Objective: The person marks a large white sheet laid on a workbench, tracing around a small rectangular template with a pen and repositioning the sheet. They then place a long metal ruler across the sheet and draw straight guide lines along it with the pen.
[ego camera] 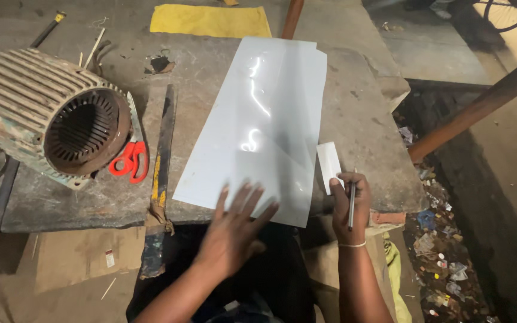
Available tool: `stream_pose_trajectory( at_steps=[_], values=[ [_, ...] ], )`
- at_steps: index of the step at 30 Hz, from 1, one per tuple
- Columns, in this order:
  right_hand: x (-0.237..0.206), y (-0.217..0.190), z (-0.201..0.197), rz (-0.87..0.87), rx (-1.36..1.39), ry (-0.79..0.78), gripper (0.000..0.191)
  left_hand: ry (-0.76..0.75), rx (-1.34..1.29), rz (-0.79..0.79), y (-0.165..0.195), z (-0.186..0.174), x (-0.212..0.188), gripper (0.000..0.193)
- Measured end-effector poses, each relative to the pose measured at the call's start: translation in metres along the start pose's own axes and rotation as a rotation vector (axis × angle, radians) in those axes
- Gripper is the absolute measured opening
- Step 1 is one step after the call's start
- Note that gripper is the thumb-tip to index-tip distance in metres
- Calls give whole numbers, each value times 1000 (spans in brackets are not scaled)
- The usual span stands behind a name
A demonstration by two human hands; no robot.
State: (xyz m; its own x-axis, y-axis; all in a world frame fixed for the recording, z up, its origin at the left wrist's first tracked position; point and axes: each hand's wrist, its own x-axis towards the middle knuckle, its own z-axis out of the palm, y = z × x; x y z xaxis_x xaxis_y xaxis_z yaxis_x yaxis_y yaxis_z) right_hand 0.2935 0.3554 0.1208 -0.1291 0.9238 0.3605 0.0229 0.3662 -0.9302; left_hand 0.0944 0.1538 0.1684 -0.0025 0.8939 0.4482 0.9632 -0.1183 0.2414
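A large glossy white sheet (264, 113) lies on the stone work surface (366, 125). My left hand (234, 230) rests flat with fingers spread on the sheet's near edge. My right hand (349, 203) grips a thin dark pen (352, 206), held upright by the sheet's near right corner. A small white strip (329, 164) lies just above my right hand, beside the sheet's right edge.
A finned motor stator housing (49, 116) lies on its side at left, with red-handled scissors (131, 158) and a long flat metal bar (163, 149) beside it. A yellow cloth (210, 21) is at the back. Littered ground (444, 263) drops off to the right.
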Motion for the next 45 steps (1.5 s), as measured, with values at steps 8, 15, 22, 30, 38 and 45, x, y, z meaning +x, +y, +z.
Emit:
stream_pose_trajectory(
  at_steps=[8,15,22,30,38,45],
  values=[
    [-4,-15,-61,-8,-55,127,14,21,-11,105,-26,29,55,35],
    [-8,-34,-89,-181,-239,276,15,6,-48,-112,-48,5,84,19],
    [3,-68,-80,-85,-58,319,19,-59,-327,115,-19,-22,37,36],
    [38,-49,-8,-134,-344,-149,15,-178,-351,130,-45,-48,-5,40],
    [43,9,36,-296,-353,-139,11,-25,-77,-88,-100,-41,-30,37],
    [16,18,31,-422,-376,24,10,-59,178,-589,-78,-52,-41,60]
  ],
)
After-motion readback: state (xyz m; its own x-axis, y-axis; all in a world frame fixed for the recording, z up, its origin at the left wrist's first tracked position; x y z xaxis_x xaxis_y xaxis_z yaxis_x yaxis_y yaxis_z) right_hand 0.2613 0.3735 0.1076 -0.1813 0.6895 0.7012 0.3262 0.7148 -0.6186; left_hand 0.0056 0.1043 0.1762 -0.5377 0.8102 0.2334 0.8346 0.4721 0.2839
